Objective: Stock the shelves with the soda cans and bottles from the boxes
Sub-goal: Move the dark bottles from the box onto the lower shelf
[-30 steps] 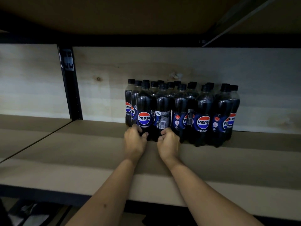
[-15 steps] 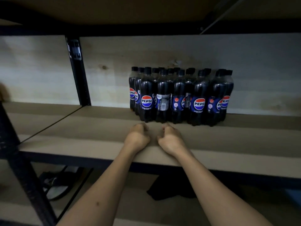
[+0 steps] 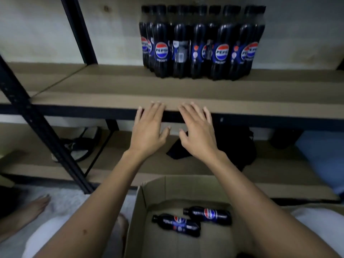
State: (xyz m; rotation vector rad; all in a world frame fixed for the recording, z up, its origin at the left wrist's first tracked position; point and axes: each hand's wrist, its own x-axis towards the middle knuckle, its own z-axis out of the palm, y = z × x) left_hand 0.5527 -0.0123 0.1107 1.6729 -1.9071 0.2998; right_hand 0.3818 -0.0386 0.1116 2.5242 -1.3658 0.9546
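My left hand (image 3: 149,131) and right hand (image 3: 198,133), fingers spread and holding nothing, hover at the shelf (image 3: 111,101) edge. Two bottles (image 3: 176,224) lie in the box (image 3: 141,205) below; I should grip each mid-body, then stand them beside the stocked row (image 3: 201,43).
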